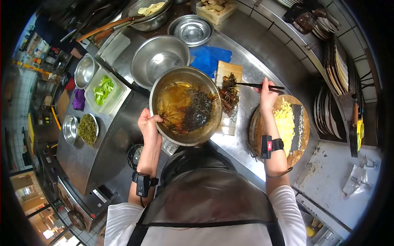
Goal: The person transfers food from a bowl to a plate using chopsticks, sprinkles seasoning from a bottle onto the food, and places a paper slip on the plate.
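Observation:
My left hand (pixel 150 127) grips the rim of a metal bowl (pixel 186 140), thumb over the edge. Brown liquid (pixel 172 94) and a mass of dark shreds (pixel 199 110) lie inside it, and the bowl tilts slightly. In my right hand (pixel 267 96) is a pair of dark chopsticks (pixel 246 85). Their tips touch a heap of dark brown shredded food (pixel 228 96) on a long rectangular plate (pixel 226 69). Below my right forearm, a round wooden chopping board (pixel 256 133) carries chopped yellow food (pixel 284 119) and a cleaver (pixel 296 123).
An empty metal bowl (pixel 160 59) and a blue cloth or bag (pixel 210 59) sit beyond. At left are a tub (pixel 119 96) of green slices (pixel 103 90) and a bowl of greenish shreds (pixel 87 129). Plates (pixel 328 112) stand racked at right.

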A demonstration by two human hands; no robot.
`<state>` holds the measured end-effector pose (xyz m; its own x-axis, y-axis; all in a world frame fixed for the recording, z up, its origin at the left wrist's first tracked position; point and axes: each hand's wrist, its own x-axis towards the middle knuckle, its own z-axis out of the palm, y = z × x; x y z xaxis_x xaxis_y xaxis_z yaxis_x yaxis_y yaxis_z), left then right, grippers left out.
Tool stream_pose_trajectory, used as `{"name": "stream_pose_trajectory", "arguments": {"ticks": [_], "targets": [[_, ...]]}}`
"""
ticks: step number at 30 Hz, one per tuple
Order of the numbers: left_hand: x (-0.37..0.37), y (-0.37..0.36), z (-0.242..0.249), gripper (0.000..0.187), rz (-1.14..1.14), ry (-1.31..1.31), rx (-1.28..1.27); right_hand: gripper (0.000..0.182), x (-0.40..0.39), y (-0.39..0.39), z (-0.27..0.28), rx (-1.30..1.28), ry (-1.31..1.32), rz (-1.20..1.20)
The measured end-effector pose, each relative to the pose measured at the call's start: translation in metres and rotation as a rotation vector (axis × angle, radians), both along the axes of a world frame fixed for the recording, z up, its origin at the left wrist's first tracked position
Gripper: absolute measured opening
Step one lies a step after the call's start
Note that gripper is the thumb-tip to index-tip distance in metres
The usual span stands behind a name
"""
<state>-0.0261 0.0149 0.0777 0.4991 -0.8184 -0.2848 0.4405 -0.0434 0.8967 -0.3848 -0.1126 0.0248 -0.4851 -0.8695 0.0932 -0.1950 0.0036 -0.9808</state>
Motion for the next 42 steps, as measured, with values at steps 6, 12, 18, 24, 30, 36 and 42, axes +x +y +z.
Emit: {"name": "stream_pose_trajectory", "arguments": {"ticks": [6,12,18,24,30,36,42], "targets": [[0.002,0.003,-0.004,0.029,0.006,-0.012,0.012,0.032,0.005,0.011,0.026,-0.016,-0.121,0.067],[0.001,0.002,-0.002,0.029,0.010,-0.002,0.013,0.031,0.007,0.016,0.036,0.092,-0.156,0.188],[-0.001,-0.001,0.002,0.029,0.009,0.012,0.027,0.031,0.002,-0.004,0.022,-0.043,-0.137,0.047],[0.005,-0.001,-0.004,0.025,-0.006,0.009,0.025,0.032,0.005,-0.012,0.006,0.011,-0.145,-0.016],[0.002,-0.004,-0.005,0.024,-0.014,0.019,0.028,0.032,0.006,0.003,0.023,0.022,-0.119,0.060],[0.001,-0.007,-0.007,0.022,-0.020,-0.008,0.025,0.029,0.012,0.014,0.042,0.062,-0.043,0.132],[-0.004,-0.011,-0.009,0.023,-0.090,0.009,-0.028,0.017,0.097,0.070,0.094,0.011,-0.160,0.492]]}}
